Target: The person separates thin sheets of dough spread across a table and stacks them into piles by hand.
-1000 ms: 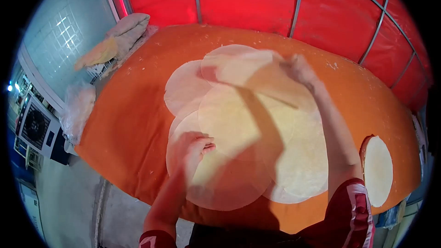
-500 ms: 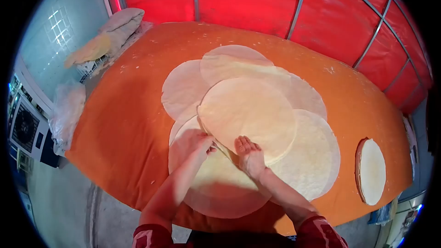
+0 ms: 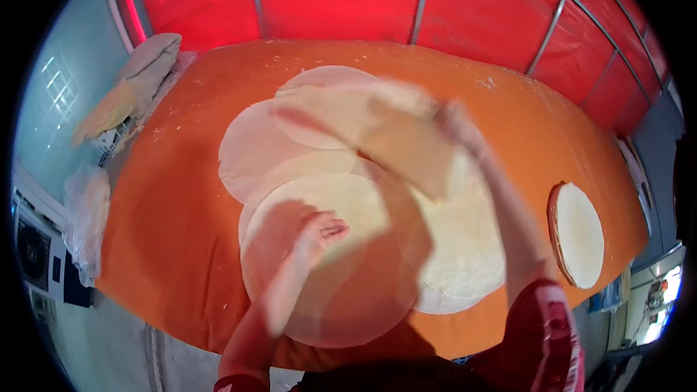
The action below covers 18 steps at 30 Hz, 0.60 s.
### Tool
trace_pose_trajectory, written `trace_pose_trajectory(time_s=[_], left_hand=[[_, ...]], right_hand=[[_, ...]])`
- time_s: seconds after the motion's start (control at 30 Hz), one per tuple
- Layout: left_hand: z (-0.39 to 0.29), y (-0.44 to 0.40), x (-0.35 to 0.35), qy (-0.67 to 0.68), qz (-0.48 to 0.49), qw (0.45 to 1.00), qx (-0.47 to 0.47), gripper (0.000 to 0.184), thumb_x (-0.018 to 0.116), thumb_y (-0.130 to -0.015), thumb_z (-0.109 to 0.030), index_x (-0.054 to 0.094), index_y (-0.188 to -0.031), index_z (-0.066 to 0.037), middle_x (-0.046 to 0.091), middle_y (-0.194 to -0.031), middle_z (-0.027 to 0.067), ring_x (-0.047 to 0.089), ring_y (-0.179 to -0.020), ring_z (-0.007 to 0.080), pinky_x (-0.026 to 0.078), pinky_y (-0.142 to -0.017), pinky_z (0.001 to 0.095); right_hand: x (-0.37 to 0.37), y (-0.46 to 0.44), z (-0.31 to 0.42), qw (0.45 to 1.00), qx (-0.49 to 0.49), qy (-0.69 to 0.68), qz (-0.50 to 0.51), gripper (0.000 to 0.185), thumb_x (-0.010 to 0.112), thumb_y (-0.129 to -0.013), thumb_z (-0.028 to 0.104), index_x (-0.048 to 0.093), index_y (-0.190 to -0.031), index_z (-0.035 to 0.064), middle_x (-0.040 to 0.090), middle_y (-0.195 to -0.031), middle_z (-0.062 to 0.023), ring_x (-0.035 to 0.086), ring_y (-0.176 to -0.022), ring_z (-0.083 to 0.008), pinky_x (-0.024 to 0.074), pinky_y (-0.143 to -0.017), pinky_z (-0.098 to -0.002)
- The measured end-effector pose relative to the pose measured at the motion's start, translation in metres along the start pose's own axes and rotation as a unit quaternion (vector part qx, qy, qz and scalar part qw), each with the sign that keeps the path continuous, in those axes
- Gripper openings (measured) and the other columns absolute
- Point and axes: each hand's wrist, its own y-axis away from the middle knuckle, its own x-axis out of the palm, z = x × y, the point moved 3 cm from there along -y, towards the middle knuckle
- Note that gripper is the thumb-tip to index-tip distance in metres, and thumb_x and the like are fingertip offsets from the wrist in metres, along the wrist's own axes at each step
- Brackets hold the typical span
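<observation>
Several thin round flatbread sheets (image 3: 254,152) overlap in a ring on the orange cloth. My left hand (image 3: 323,232) is above the nearest sheet, its fingers curled together; whether anything is between them is too small to tell. Raised at the upper right of the ring, my right hand (image 3: 451,120) grips the edge of a lifted sheet (image 3: 392,138), which is blurred by motion and hangs tilted to the left. The shadow of my right arm falls across the sheets below.
A stack of round sheets (image 3: 581,236) lies at the right of the orange-covered table (image 3: 167,232). Folded cloth (image 3: 149,62) and a plastic bag (image 3: 87,218) are at the left edge. A red sheet wall (image 3: 334,0) with metal bars stands behind.
My right hand has risen from the near middle to the upper right, lifting a sheet off the centre. My left hand remains near the lower left sheet. The view has shifted.
</observation>
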Motion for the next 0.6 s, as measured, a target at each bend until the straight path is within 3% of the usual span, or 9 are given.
trace_pose_trajectory(time_s=[0.07, 0.23, 0.27, 0.33, 0.37, 0.43, 0.47, 0.53, 0.6], left_hand=[[0.039, 0.003, 0.016, -0.035, 0.048, 0.998, -0.03, 0.013, 0.05, -0.076, -0.012, 0.048, -0.082, 0.0, 0.054, -0.08, 0.0119, 0.052, -0.082, 0.0247, 0.045, -0.077, 0.0378], [0.095, 0.002, 0.059, -0.052, 0.041, 0.99, -0.123, 0.013, 0.055, -0.068, 0.001, 0.047, -0.078, -0.003, 0.054, -0.076, 0.0105, 0.054, -0.077, 0.0246, 0.045, -0.075, 0.0391], [0.103, 0.0, 0.062, -0.047, 0.019, 0.992, -0.115, 0.017, 0.055, -0.066, 0.004, 0.047, -0.078, -0.003, 0.054, -0.075, 0.0104, 0.054, -0.076, 0.0246, 0.045, -0.074, 0.0395], [0.11, -0.004, 0.063, -0.024, 0.034, 0.993, -0.111, 0.017, 0.055, -0.066, 0.005, 0.046, -0.077, -0.004, 0.053, -0.075, 0.0104, 0.054, -0.076, 0.0251, 0.045, -0.075, 0.0404], [0.108, -0.002, 0.066, -0.048, 0.017, 0.995, -0.089, 0.018, 0.054, -0.065, 0.006, 0.045, -0.078, -0.004, 0.053, -0.074, 0.0108, 0.054, -0.076, 0.0257, 0.045, -0.075, 0.0409], [0.11, -0.006, 0.062, -0.058, 0.035, 0.996, -0.061, 0.019, 0.053, -0.065, 0.007, 0.043, -0.077, -0.004, 0.052, -0.074, 0.012, 0.053, -0.077, 0.0274, 0.044, -0.077, 0.0428], [0.114, -0.008, 0.061, -0.062, 0.036, 0.995, -0.065, 0.019, 0.053, -0.065, 0.007, 0.043, -0.077, -0.004, 0.052, -0.074, 0.012, 0.053, -0.077, 0.0274, 0.044, -0.077, 0.0428], [0.12, -0.009, 0.065, -0.062, 0.026, 0.996, -0.062, 0.019, 0.052, -0.064, 0.009, 0.042, -0.075, -0.003, 0.052, -0.075, 0.0129, 0.053, -0.078, 0.0286, 0.043, -0.078, 0.0433], [0.115, -0.002, 0.077, -0.056, 0.001, 0.997, -0.049, 0.018, 0.05, -0.064, 0.01, 0.041, -0.071, -0.003, 0.051, -0.074, 0.0133, 0.053, -0.078, 0.03, 0.043, -0.078, 0.0421]], right_hand=[[-0.097, -0.008, -0.007, 0.975, -0.094, 0.063, -0.189, 0.01, 0.052, -0.063, 0.01, 0.056, -0.064, 0.0001, 0.047, -0.052, -0.0201, 0.047, -0.043, -0.0266, 0.0376, -0.044, -0.0356], [-0.184, 0.061, 0.056, 0.939, -0.208, 0.129, -0.243, 0.021, 0.047, -0.067, 0.002, 0.058, -0.084, 0.004, 0.049, -0.059, -0.0195, 0.05, -0.054, -0.03, 0.0409, -0.051, -0.0349], [-0.177, 0.077, 0.061, 0.923, -0.253, 0.165, -0.236, 0.024, 0.046, -0.067, 0.003, 0.058, -0.088, 0.006, 0.052, -0.062, -0.0179, 0.052, -0.056, -0.0288, 0.0416, -0.052, -0.035], [-0.138, 0.121, 0.071, 0.971, -0.038, 0.229, -0.051, 0.04, 0.041, -0.062, -0.004, 0.056, -0.097, 0.0086, 0.058, -0.087, -0.0122, 0.055, -0.071, -0.027, 0.0453, -0.064, -0.0331], [-0.109, 0.142, 0.063, 0.976, -0.116, 0.174, -0.06, 0.041, 0.039, -0.066, -0.002, 0.053, -0.102, 0.0121, 0.058, -0.086, -0.0111, 0.055, -0.071, -0.0258, 0.0449, -0.06, -0.0317], [-0.048, 0.188, 0.068, 0.96, -0.042, 0.267, 0.074, 0.027, 0.04, -0.07, 0.003, 0.052, -0.094, 0.0034, 0.056, -0.072, -0.0148, 0.055, -0.061, -0.024, 0.0433, -0.05, -0.0338], [-0.007, 0.214, 0.057, 0.95, -0.123, 0.274, -0.086, 0.017, 0.043, -0.07, 0.009, 0.054, -0.081, 0.0019, 0.054, -0.061, -0.0109, 0.054, -0.051, -0.0217, 0.043, -0.049, -0.0348], [0.053, 0.248, 0.026, 0.98, -0.048, 0.145, 0.128, 0.021, 0.044, -0.067, 0.008, 0.053, -0.086, 0.0016, 0.056, -0.066, -0.0129, 0.056, -0.056, -0.0233, 0.0438, -0.052, -0.0351], [0.069, 0.254, -0.009, 0.995, -0.056, 0.055, 0.057, 0.027, 0.045, -0.065, 0.006, 0.052, -0.09, 0.0015, 0.056, -0.07, -0.0143, 0.056, -0.059, -0.0255, 0.0445, -0.053, -0.0351]])
